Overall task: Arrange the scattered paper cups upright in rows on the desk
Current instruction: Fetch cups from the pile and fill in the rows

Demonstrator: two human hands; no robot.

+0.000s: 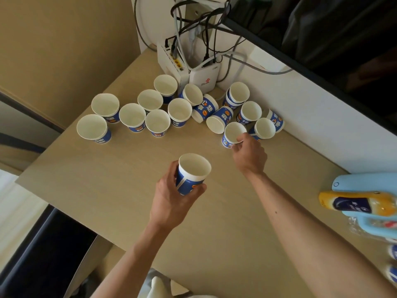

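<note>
A pale wooden desk point(107, 179) by a white wall point(322, 108). The left hand point(171, 198) grips an upright blue-and-white paper cup point(192, 179). The right hand point(250, 157) pinches the rim of a second cup point(231, 134). Left of those fingers stand upright cups point(158, 123) in rows; beyond them lie toppled cups point(204, 110).

Upright cups point(133, 117) left on desk point(107, 179); toppled cups point(219, 117) right.

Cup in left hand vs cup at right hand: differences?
The left hand grips the left blue-and-white paper cup round the wall; the right hand pinches the right blue-and-white paper cup at the rim. The left cup is apart from the rest; the right cup sits among the scattered cups. Both empty, same print.
</note>
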